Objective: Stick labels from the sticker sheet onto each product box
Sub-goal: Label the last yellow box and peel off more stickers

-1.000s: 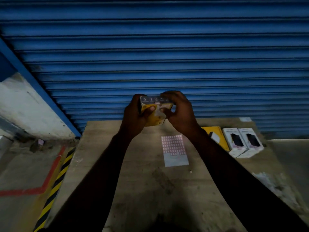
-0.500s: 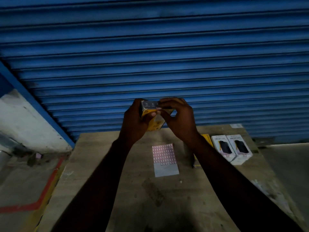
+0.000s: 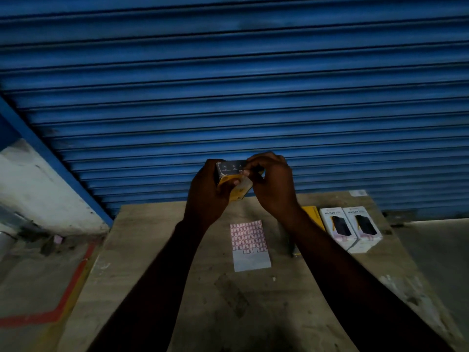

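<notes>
Blue corrugated metal roller shutter fills the upper two thirds of the frame. At the left edge, a stained white wall slopes down to a grey floor marked with a red painted line. A worn wooden desk occupies the lower centre.

Above the far edge of the desk, at mid-frame, the left hand grips a yellow cardboard product box in the air. Its fingers are curled round the left side of the box and the thumb lies across the front face. The dark top face of the box is turned toward the camera.

Below the raised box, a white sticker sheet with rows of small pink-edged labels lies flat on the desk, its lower part blank.

The right hand meets the box from the right, fingers bent, thumb and forefinger pinched together on the upper edge. Whether a label sits under them cannot be told.

Right of the forearm, a flat yellow carton lies on the desk, partly hidden. Beside it, two white printed cartons lie side by side, touching.
</notes>
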Tool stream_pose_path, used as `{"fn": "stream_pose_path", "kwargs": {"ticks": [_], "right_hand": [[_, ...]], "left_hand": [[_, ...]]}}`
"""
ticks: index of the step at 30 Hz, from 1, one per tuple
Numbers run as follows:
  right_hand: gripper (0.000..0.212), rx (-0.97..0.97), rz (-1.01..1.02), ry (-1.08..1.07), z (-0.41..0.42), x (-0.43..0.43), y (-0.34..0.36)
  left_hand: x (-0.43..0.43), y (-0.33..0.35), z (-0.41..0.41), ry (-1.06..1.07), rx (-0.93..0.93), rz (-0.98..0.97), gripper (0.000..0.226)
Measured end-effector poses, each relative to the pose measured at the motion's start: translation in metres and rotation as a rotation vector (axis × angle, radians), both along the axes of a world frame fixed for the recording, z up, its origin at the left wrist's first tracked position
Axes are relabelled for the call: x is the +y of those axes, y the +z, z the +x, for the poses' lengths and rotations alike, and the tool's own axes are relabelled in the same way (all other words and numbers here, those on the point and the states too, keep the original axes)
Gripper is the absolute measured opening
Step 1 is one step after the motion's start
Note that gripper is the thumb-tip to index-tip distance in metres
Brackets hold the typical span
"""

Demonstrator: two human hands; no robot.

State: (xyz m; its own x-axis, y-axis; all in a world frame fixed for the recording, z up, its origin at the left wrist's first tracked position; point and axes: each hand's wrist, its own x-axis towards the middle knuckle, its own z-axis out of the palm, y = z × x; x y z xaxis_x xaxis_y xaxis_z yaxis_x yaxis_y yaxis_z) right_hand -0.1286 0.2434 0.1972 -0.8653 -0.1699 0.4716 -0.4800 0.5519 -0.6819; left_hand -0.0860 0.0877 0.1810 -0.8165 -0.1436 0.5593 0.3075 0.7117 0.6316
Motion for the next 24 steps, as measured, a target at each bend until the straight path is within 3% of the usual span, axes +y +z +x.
{"fn": "stream_pose_path", "kwargs": {"ticks": [24], "right_hand": [[0.008, 0.039, 0.122, -0.091, 0.023, -0.029, 0.012]], "left_hand": [[-0.014, -0.002, 0.016, 0.064, -0.010, 0.106, 0.040]]}}
